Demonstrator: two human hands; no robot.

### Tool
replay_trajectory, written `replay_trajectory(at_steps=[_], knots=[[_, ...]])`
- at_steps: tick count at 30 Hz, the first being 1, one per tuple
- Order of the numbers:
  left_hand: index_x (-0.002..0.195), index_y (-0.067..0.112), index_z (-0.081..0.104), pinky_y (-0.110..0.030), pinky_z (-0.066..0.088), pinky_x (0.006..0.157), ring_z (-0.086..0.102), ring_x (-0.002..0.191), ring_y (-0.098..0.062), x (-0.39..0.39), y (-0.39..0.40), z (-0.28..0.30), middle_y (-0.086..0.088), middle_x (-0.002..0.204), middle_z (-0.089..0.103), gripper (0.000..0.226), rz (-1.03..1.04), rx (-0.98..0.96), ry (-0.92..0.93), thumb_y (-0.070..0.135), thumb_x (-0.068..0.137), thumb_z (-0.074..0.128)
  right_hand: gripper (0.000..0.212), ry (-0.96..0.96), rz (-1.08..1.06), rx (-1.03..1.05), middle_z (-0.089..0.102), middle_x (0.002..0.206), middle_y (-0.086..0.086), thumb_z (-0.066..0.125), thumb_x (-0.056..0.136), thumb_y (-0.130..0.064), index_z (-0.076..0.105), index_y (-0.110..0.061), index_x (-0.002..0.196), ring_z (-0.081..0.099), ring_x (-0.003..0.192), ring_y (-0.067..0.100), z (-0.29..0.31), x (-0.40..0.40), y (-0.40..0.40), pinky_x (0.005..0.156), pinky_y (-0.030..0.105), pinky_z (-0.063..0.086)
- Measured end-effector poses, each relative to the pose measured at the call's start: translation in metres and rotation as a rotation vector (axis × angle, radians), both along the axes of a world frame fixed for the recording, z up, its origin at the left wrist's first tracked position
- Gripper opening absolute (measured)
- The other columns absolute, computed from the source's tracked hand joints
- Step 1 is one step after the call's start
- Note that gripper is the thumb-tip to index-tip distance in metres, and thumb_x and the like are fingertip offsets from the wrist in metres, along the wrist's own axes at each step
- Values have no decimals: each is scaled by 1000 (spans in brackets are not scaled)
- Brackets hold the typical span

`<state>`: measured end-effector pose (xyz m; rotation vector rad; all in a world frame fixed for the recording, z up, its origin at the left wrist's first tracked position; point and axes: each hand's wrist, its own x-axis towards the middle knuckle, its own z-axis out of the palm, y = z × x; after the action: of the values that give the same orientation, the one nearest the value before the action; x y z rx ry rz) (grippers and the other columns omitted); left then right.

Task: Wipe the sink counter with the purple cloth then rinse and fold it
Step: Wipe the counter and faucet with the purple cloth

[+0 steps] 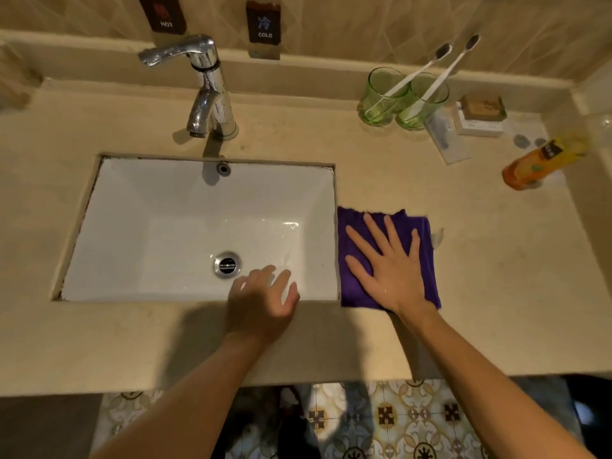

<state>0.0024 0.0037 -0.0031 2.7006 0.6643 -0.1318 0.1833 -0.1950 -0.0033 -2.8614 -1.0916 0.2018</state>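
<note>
My right hand (389,263) flat with fingers spread, pressing the purple cloth (417,226) onto the bench (496,260) just beside the sink's (198,207) right rim near the front edge, my left hand (263,301) released, fingers loosely curled, hovering over the sink's front rim.

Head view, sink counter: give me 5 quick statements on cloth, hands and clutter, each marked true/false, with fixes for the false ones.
1. The right hand presses flat on the purple cloth, fingers spread. True.
2. The purple cloth lies inside the sink basin. False: it lies on the counter, just right of the basin's edge.
3. The left hand grips the faucet. False: it hangs over the basin's front edge, fingers loosely curled, holding nothing.
4. Each of the two green glasses holds a toothbrush. True.
5. The orange bottle stands left of the faucet. False: it is at the counter's far right.
</note>
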Motion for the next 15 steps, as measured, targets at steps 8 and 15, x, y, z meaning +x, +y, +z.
replay_trajectory(at_steps=[8,15], knots=[[143,28,61,-43,38,116,52,138,-24,-40,41,17,-1,149,59,48,-99,-145,-170,38,104,34,60,26,-7,-96,12,170,-9,20,100,-67,22,-47,157,2,158,24,5,-105,-59,119,70,4],[157,31,41,-50,24,122,37,150,-29,-185,214,38,-3,167,36,58,86,134,15,48,107,18,62,35,-27,-126,13,170,-9,16,99,-68,20,-46,157,3,158,24,11,-111,-54,119,70,5]])
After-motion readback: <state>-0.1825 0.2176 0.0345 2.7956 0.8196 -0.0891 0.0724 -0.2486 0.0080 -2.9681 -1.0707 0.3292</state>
